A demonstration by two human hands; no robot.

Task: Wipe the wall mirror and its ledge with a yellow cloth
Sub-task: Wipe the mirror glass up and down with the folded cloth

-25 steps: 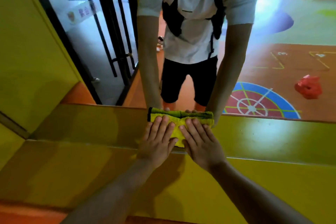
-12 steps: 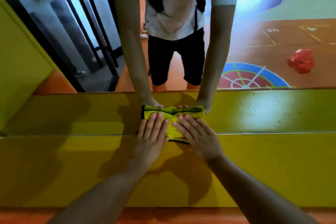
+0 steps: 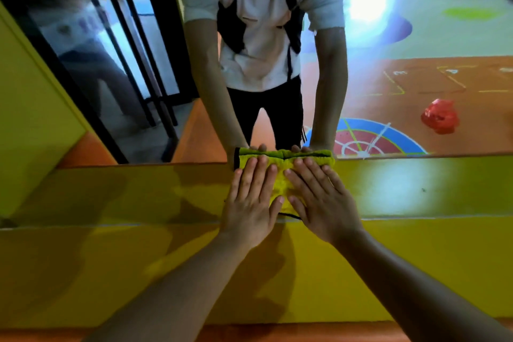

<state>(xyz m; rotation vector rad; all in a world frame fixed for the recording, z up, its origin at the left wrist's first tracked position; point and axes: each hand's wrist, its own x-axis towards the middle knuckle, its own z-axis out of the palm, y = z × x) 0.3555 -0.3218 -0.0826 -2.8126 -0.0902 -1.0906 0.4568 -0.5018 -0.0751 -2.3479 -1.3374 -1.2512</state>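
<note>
A folded yellow cloth (image 3: 281, 179) with a black hem lies on the yellow ledge (image 3: 416, 186), its far edge against the bottom of the wall mirror (image 3: 402, 69). My left hand (image 3: 251, 203) lies flat on the cloth's left half with straight fingers. My right hand (image 3: 319, 200) presses flat on its right half, fingers spread. The two hands sit side by side, thumbs nearly meeting. The mirror shows my reflection leaning in with both arms down to the cloth, and a copy of the cloth's far edge.
A yellow wall panel (image 3: 30, 108) stands at the left, beside the mirror's edge. Below the ledge a yellow sloped face (image 3: 111, 272) runs down to an orange strip (image 3: 249, 333). The mirror reflects black door frames, a painted floor and a red bag (image 3: 440, 116).
Both hands stay flat on the cloth on the ledge. The view dipped downward and has risen again; the cloth sits at roughly the same place against the mirror's bottom edge.
</note>
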